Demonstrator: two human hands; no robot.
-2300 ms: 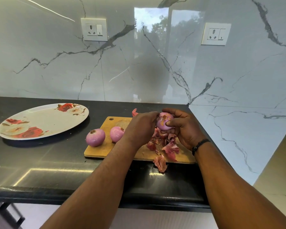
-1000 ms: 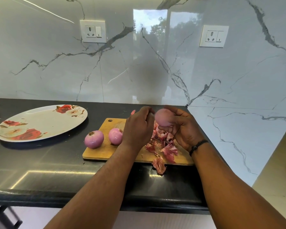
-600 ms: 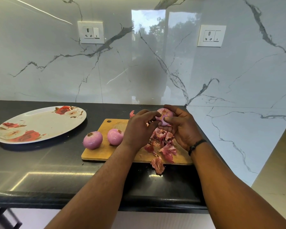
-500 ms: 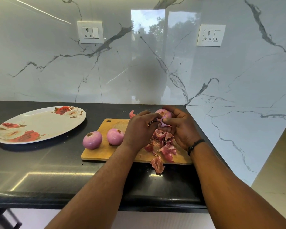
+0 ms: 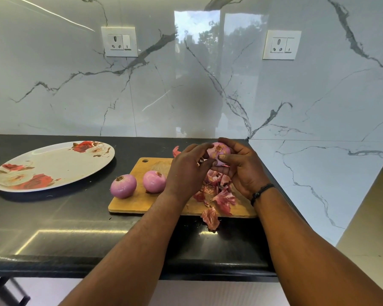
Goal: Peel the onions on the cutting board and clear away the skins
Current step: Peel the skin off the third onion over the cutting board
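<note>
Black countertop [image 5: 53, 228] runs left to right under a marble wall with two sockets. Floral oval plate [image 5: 51, 165] sits far left, nothing on it. Wooden cutting board [image 5: 139, 199] lies centre-right, its near edge close to the counter front. Two peeled onions on the board's left part: left onion [image 5: 123, 186] at the board's left edge, second onion [image 5: 154, 181] just beside it, not clearly touching. Pile of reddish skins [image 5: 217, 191] covers the board's right part; one skin [image 5: 210, 218] hangs off the near edge onto the counter, another scrap [image 5: 176, 151] lies beyond the far edge.

Third onion [image 5: 219, 151] is held above the far right of the board. Right hand [image 5: 243, 171] cups it from the right, fingers curled round, thumb on its near face. Left hand [image 5: 187, 171] comes in from the left, fingertips at the onion; whether they pinch a skin flap cannot be told.

Step judged: peeling the last onion, mostly bare already. Next likely calls for stripping any leftover skin, setting the onion down, then gathering every scrap, including the two off the board.
</note>
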